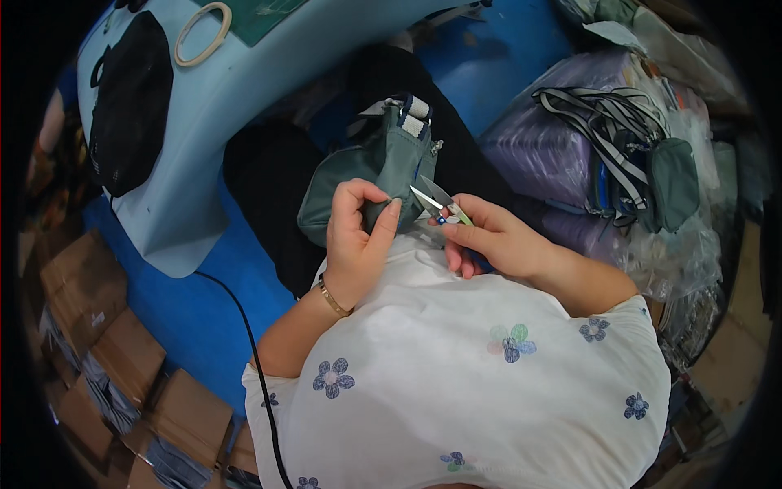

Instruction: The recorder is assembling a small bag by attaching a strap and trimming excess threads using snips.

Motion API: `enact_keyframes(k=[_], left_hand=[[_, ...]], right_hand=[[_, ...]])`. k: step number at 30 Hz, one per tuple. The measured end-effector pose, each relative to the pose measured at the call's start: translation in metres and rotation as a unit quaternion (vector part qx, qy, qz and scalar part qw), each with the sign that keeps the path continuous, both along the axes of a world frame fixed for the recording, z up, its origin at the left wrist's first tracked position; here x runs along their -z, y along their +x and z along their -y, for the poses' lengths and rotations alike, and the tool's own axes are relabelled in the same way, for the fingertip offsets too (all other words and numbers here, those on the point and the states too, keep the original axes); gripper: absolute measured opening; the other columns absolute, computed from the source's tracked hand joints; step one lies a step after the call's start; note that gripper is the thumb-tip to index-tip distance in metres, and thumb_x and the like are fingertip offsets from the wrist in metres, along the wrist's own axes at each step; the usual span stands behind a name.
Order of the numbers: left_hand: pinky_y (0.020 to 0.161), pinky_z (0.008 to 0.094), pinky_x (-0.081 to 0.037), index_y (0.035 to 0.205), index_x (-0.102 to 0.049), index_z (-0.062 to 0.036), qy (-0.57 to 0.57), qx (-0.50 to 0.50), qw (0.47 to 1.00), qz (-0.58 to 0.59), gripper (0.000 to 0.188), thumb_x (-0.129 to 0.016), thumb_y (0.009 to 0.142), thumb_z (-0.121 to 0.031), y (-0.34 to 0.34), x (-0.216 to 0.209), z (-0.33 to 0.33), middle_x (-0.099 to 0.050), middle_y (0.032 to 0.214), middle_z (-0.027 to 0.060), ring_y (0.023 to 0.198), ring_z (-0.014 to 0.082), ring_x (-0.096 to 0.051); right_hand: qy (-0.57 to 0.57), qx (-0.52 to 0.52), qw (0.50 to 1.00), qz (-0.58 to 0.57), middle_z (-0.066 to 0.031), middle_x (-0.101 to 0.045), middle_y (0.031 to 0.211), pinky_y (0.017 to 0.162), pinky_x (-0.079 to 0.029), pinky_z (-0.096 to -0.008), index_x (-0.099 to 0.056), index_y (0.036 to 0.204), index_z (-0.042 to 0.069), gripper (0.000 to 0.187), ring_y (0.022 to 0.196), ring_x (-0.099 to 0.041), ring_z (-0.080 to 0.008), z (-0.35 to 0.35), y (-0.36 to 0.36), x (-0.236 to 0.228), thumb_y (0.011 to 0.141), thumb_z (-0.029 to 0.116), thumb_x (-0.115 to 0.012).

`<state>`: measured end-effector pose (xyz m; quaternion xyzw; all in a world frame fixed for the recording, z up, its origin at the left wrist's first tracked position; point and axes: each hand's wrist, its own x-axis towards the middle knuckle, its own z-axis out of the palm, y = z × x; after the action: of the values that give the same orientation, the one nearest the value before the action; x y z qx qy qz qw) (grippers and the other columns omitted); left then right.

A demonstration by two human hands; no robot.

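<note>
On my lap lies a grey-green fabric bag (346, 178), with a white-and-navy webbing strap and metal rings at its far end. My left hand (358, 236) pinches the bag's near edge between thumb and fingers. In my right hand (497, 236) is a pair of thread snips (433, 204), its blades parted and pointing up and left at the bag's right edge. Whether a thread lies between the blades is too small to tell.
A light blue table (269, 73) at the upper left bears a black bag (134, 106) and a tape roll (204, 34). On the right, another grey-green bag (674, 183) with straps lies on purple wrapped bundles (538, 155). Cardboard boxes (183, 416) stand lower left. A black cable (244, 318) hangs beside my left arm.
</note>
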<state>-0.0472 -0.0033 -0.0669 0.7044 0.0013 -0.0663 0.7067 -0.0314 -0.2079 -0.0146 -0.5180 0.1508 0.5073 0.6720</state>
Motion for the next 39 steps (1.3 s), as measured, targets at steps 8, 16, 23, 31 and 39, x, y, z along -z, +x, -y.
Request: enact_keyframes(k=[8, 16, 23, 31, 39], left_hand=[[0.077, 0.0217, -0.039, 0.102, -0.045, -0.0011, -0.008, 0.057, 0.998, -0.005, 0.020, -0.058, 0.086, 0.000, 0.002, 0.003, 0.006, -0.046, 0.095, 0.0052, 0.085, 0.0101, -0.045], [0.076, 0.0211, -0.038, 0.103, -0.044, -0.0018, -0.057, 0.065, 0.996, -0.038, 0.022, -0.057, 0.086, 0.002, 0.004, 0.008, 0.010, -0.045, 0.095, 0.0045, 0.085, 0.0091, -0.044], [0.076, 0.0204, -0.038, 0.102, -0.042, -0.0030, -0.088, 0.065, 0.992, -0.059, 0.024, -0.058, 0.085, 0.002, 0.006, 0.005, 0.011, -0.044, 0.095, 0.0036, 0.085, 0.0084, -0.044], [0.073, 0.0191, -0.038, 0.102, -0.042, -0.0040, -0.061, 0.062, 0.993, -0.076, 0.025, -0.059, 0.085, 0.002, 0.004, 0.007, 0.010, -0.044, 0.093, 0.0031, 0.083, 0.0069, -0.043], [0.072, 0.0186, -0.037, 0.101, -0.042, -0.0041, -0.087, 0.030, 0.991, -0.094, 0.024, -0.060, 0.085, 0.002, 0.002, 0.005, 0.009, -0.044, 0.092, 0.0023, 0.082, 0.0061, -0.043]], right_hand=[[-0.019, -0.012, 1.000, 0.007, -0.0093, -0.064, 0.078, 0.060, -0.044, -0.0225, -0.051, 0.111, 0.006, 0.018, 0.064, -0.055, -0.0099, 0.008, -0.008, -0.009, 0.096, 0.017, -0.046], [-0.034, -0.052, 0.998, -0.002, -0.0045, -0.066, 0.077, 0.061, -0.044, -0.0221, -0.052, 0.104, 0.005, 0.017, 0.066, -0.054, -0.0058, 0.008, -0.010, -0.012, 0.096, 0.019, -0.047], [-0.050, -0.080, 0.993, 0.066, -0.0035, -0.066, 0.075, 0.063, -0.045, -0.0239, -0.053, 0.100, 0.004, 0.018, 0.068, -0.057, -0.0069, 0.009, -0.016, -0.014, 0.096, 0.020, -0.047], [-0.064, -0.133, 0.986, 0.074, -0.0027, -0.066, 0.073, 0.064, -0.046, -0.0246, -0.053, 0.096, 0.005, 0.021, 0.068, -0.058, -0.0079, 0.008, -0.013, -0.010, 0.095, 0.025, -0.049], [-0.075, -0.118, 0.984, 0.113, -0.0029, -0.065, 0.072, 0.062, -0.046, -0.0253, -0.052, 0.094, 0.005, 0.021, 0.067, -0.059, -0.0090, 0.010, -0.014, -0.014, 0.095, 0.026, -0.048]])
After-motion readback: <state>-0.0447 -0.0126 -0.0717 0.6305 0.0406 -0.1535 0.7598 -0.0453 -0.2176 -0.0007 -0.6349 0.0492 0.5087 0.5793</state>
